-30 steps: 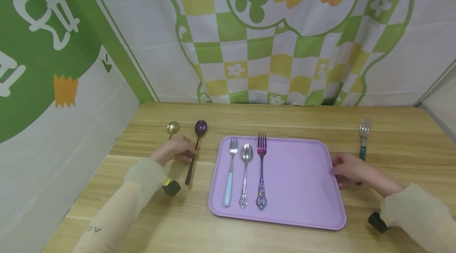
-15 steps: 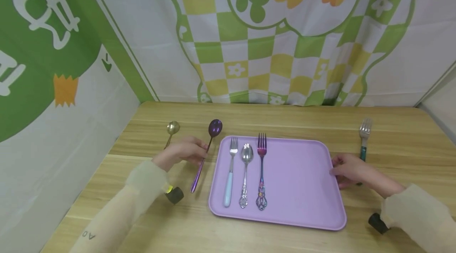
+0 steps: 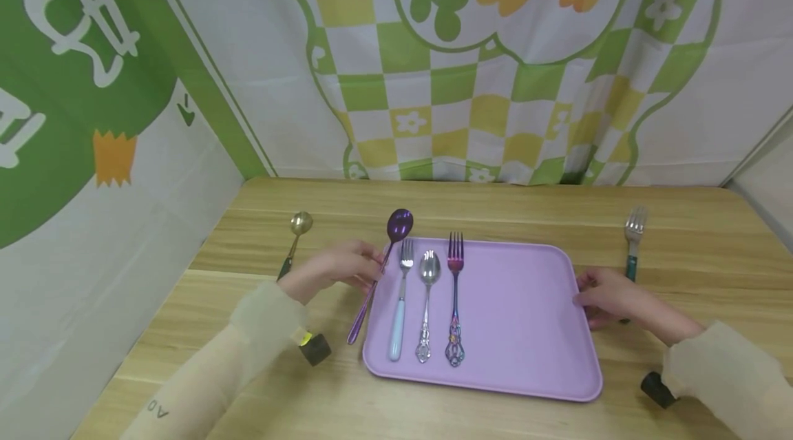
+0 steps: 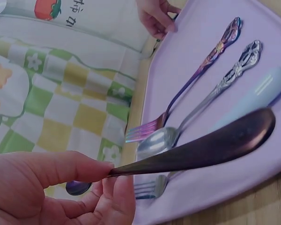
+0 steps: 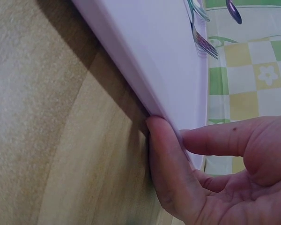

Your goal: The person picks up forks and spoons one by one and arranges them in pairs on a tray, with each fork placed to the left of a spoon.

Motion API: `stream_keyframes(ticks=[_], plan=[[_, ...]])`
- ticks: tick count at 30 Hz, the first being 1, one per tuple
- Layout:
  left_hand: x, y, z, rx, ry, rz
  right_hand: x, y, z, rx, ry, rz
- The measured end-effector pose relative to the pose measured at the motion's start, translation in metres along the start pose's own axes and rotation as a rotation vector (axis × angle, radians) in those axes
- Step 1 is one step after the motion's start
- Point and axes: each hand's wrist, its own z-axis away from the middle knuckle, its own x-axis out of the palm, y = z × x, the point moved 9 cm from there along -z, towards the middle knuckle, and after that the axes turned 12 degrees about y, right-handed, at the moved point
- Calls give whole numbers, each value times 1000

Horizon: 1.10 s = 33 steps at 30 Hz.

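My left hand (image 3: 347, 265) pinches a dark purple spoon (image 3: 400, 225) by the middle of its handle. The spoon is held over the left rim of a lilac tray (image 3: 514, 316), its bowl pointing away from me. On the tray lie a fork with a pale blue handle (image 3: 397, 330), a silver spoon (image 3: 429, 268) and a rainbow-coloured fork (image 3: 455, 261), side by side in the left half. My right hand (image 3: 610, 294) grips the tray's right rim; the right wrist view shows thumb and fingers (image 5: 210, 140) on either side of that edge.
A gold spoon with a dark green handle (image 3: 301, 222) lies on the wooden table (image 3: 260, 220) to the left, partly behind my left hand. Right of the tray lies a fork with a green handle (image 3: 635, 226), partly covered by my right hand. A patterned curtain (image 3: 471, 123) hangs behind.
My left hand has carried the purple spoon rightward from beside the gold spoon to over the tray's left rim. The right hand and tray have stayed in place.
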Motion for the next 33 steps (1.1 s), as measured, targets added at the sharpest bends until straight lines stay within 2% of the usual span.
stream_keyframes(ticks=[18, 23, 33], plan=[[41, 29, 0, 14, -42, 3, 0, -3, 3, 3, 5, 14], [55, 35, -1, 4, -49, 28, -1, -3, 3, -2, 12, 27], [83, 44, -5, -18, -23, 99, -1, -1, 1, 0, 18, 31]])
